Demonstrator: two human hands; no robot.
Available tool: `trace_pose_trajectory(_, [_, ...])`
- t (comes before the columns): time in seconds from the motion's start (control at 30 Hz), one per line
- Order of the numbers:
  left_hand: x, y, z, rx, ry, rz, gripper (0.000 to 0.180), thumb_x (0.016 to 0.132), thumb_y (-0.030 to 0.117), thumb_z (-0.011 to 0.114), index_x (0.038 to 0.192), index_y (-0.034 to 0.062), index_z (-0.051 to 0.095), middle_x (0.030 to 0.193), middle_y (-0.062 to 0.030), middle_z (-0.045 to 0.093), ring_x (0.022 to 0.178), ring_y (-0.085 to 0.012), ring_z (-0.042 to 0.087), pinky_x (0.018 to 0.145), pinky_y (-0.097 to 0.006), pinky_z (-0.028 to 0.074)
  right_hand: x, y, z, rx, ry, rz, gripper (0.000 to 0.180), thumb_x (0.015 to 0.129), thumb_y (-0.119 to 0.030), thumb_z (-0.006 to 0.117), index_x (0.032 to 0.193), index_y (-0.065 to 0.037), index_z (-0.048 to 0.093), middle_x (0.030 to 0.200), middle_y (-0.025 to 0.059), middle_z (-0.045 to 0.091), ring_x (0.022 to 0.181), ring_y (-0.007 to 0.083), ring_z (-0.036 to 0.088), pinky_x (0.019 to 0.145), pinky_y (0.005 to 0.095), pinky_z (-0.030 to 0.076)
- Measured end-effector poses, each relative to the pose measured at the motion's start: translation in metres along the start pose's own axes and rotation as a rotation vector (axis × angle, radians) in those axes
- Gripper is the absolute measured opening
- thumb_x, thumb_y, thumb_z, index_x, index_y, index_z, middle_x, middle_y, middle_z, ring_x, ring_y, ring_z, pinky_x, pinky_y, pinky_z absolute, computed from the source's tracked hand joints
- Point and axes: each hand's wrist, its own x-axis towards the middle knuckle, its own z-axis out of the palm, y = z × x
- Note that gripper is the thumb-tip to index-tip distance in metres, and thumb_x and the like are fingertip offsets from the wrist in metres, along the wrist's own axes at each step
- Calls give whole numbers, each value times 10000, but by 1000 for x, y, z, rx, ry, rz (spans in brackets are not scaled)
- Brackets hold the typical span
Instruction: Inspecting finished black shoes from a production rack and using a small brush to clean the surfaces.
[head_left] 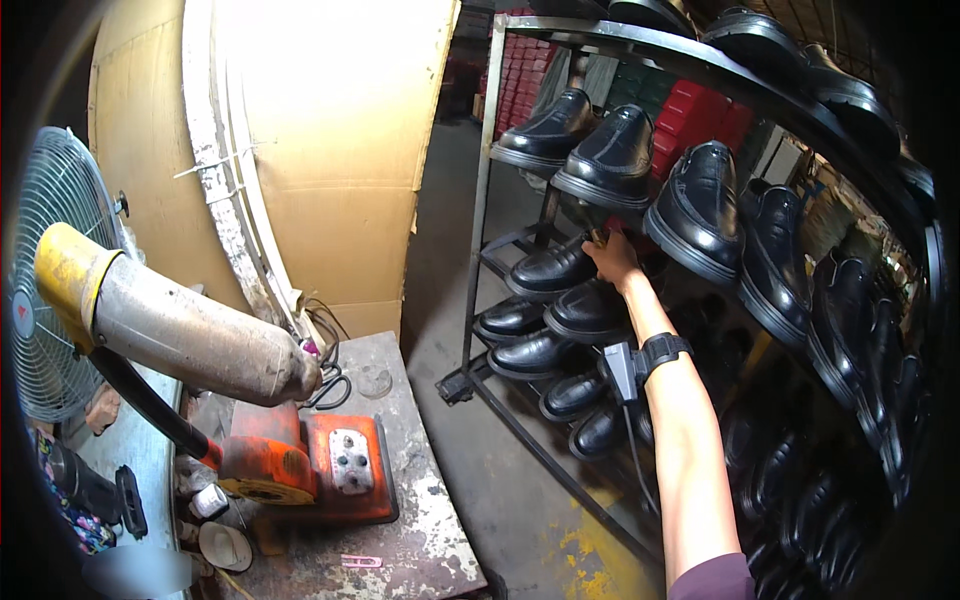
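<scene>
My right hand [612,258] reaches into a metal rack of black leather shoes, its fingers closed round something narrow and brownish. What that is, I cannot make out. Just above the hand stands a glossy black shoe [608,160] on the upper tier, toe up. Directly left of my fingers another black shoe [550,268] sits one tier lower. A black strap with a grey device [625,368] and its cable is fastened on my right wrist. My left hand is not in view.
The shoe rack [481,200] fills the right side with several tiers. At left, an orange grinding machine [350,465] with a grey dust sleeve [190,320] stands on a worn bench [430,550]. A fan [60,270] and a cardboard panel [335,170] are behind it.
</scene>
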Motion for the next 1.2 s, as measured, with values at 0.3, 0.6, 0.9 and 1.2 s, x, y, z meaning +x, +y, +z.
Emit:
trace_pose_trajectory(0.3, [-1,0,7,27,55,34,158,861,100,518,948,6,611,863,-172,618,838,-281,606,747,-333,461,-22,-40,3,482,-222,110,372,679,-177,700,976,-14,547,564,23,449,387,113,395,341,255,303])
trace_pose_trajectory(0.6, [-32,26,-17,33,101,-43,173,850,143,542,930,16,629,873,-158,639,845,-248,611,770,-321,466,-152,-84,43,208,-593,-360,298,670,-100,697,902,29,561,820,100,608,802,221,555,732,327,441])
trace_pose_trajectory(0.9, [-75,47,-69,-316,171,-77,126,871,69,525,815,-25,587,591,-86,604,485,-113,578,440,-218,463,-354,-93,-60,716,-838,-306,242,704,-3,681,923,-8,576,828,-8,525,784,87,473,703,237,400])
trace_pose_trajectory(1.2, [-83,147,-63,-777,-68,-35,746,860,233,568,1393,-2,103,1323,-204,381,1183,-280,429,973,-346,349,-478,-109,-140,316,-933,-857,361,542,-25,586,901,-49,622,816,103,536,668,281,587,583,323,481])
